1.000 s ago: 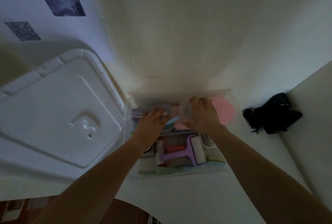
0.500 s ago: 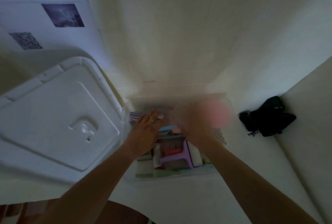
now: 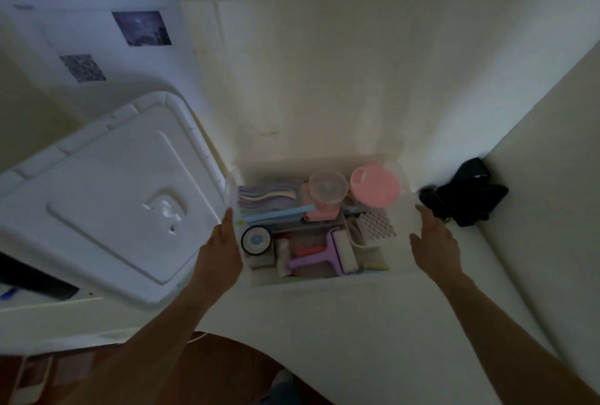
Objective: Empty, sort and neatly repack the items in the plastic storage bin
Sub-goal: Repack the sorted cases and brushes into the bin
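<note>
Head view: bin (image 3: 319, 278) on white table (image 3: 373, 323), packed, between both hands. Left hand (image 3: 224, 252) flat against bin's left wall, fingers straight. Right hand (image 3: 435, 242) spread beside right wall, holding nothing. Lid (image 3: 97, 206) left.

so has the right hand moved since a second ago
Yes. The right hand has moved right, from over the pink lid inside the bin to outside its right wall, fingers open.

Left hand (image 3: 220, 247) fingers hidden behind storage bin (image 3: 401, 261) wall, black object (image 3: 467, 193) unidentifiable in dim light, white lid (image 3: 107, 206) cropped at left edge
</note>
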